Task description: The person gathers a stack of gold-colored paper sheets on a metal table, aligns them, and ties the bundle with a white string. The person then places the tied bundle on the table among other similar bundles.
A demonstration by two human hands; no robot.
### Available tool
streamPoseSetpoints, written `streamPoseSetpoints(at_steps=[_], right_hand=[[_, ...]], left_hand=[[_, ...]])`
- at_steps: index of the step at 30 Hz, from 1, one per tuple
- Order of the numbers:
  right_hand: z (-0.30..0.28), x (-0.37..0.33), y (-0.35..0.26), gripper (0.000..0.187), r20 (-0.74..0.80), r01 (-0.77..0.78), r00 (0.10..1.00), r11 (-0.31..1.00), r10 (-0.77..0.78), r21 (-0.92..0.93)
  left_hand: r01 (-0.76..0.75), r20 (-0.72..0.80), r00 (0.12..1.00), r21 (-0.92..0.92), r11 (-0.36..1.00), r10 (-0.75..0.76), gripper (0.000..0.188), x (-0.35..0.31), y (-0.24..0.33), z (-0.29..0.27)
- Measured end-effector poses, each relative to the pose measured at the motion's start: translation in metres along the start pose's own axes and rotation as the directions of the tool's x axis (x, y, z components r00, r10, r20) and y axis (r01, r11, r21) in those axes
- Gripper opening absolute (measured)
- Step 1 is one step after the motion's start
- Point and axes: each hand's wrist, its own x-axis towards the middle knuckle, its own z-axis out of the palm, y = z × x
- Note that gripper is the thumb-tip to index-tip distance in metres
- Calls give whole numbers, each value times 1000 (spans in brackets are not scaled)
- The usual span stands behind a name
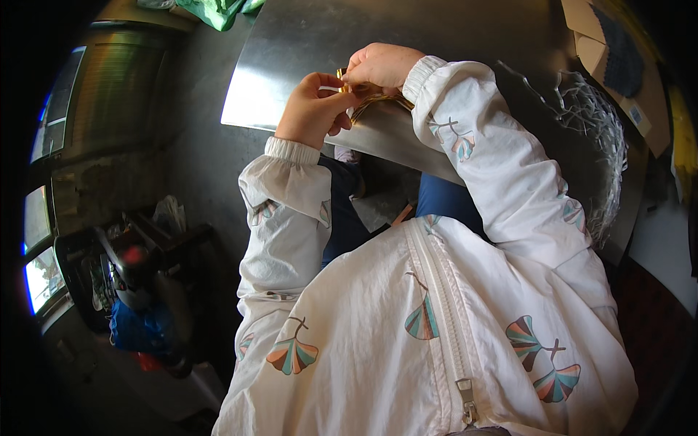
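A bundle of thin, shiny gold strands [372, 102] lies under and between my hands at the near edge of a metal table [291, 54]. My left hand [313, 109] is closed, its thumb and fingertips pinching the left end of the gold strands. Just beyond it, my right hand [383, 67] is closed too, its fingertips meeting the left ones at a small gold and dark piece. The fingers partly cover that piece, and its exact kind cannot be made out. From the right hand, the strands curve back under the wrist.
A tangled heap of clear plastic strips [598, 149] lies on the table's right side. Farther right is an open cardboard box [587, 43] with dark cloth by it. A green bag [214, 10] is at the back left. Cluttered bins and a blue bag [138, 325] stand left.
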Motion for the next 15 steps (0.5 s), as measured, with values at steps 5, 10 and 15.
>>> streamPoseSetpoints(at_steps=[5, 10, 15], right_hand=[[2, 2, 2, 20, 26, 0, 1000, 999, -1, 50], [2, -1, 1, 20, 8, -4, 1000, 999, 3, 46], [2, -3, 0, 21, 1, -26, 1000, 999, 25, 20]], left_hand=[[-148, 23, 980, 743, 653, 197, 20, 0, 0, -6], [-108, -20, 992, 358, 927, 123, 25, 7, -8, -12], [-192, -131, 978, -263, 945, 162, 30, 12, -26, 0]])
